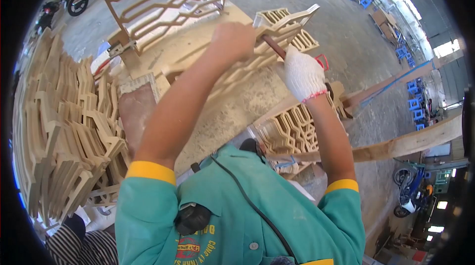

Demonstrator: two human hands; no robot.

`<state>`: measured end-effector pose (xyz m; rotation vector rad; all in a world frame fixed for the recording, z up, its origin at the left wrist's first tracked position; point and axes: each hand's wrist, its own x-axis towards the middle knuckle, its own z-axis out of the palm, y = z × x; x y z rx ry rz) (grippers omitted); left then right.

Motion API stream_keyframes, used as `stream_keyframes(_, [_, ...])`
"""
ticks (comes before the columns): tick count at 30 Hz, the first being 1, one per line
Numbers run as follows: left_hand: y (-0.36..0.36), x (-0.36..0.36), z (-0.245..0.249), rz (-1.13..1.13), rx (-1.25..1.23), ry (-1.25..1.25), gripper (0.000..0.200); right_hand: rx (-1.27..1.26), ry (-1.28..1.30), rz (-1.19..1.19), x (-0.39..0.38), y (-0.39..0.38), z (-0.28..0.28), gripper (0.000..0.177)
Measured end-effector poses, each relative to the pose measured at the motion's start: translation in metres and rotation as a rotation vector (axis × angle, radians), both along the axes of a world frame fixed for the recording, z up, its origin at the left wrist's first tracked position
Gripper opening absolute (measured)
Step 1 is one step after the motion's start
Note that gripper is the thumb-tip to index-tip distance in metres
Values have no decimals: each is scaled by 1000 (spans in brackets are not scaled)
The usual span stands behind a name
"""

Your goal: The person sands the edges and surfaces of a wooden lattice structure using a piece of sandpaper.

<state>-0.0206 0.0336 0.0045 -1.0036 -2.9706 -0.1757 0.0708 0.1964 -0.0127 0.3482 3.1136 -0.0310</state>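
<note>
Teal shirt (257,191) closest; past it, both hands on one brown stick (273,46) at a pale lattice frame (293,23).
Left hand (233,42), bare, is curled into a fist round the stick's left end; right hand (303,73), in a white knit glove with red cuff stitching, looks closed on the other end, fingertips hidden. Two-ended grip probably for control. Lattice frame sits under the hands, toward the worktop (213,126)'s far right corner; can't tell what supports it. Second lattice (170,5) stands upright by the far left corner, likely braced by what looks like a metal clamp (122,49). Stacked lattice parts (54,121) nest tightly off the left edge, presumably to save room. Raw matte wood, angular openings; dusty worktop.
</note>
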Motion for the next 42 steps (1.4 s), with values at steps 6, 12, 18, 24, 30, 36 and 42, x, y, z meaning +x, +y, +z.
stream_keyframes(6, [-3,8,-3,83,58,42,19,-90,2,121,-9,-8,-8,35])
stream_keyframes(12, [-4,7,-6,161,139,-7,21,-31,-46,71,-18,-4,-1,34])
stream_keyframes(18, [1,11,-6,195,70,4,23,-76,-13,92,-21,3,4,40])
stream_keyframes(24, [5,18,-7,219,77,64,22,-96,6,254,-23,18,3,41])
stream_keyframes(30, [3,43,-21,181,437,384,37,-108,18,262,-19,17,1,42])
stream_keyframes(36, [-28,165,-33,-322,566,-497,51,-145,-16,251,-17,17,2,43])
stream_keyframes(42, [-107,214,47,-276,909,-426,40,-183,4,243,-13,18,-4,46])
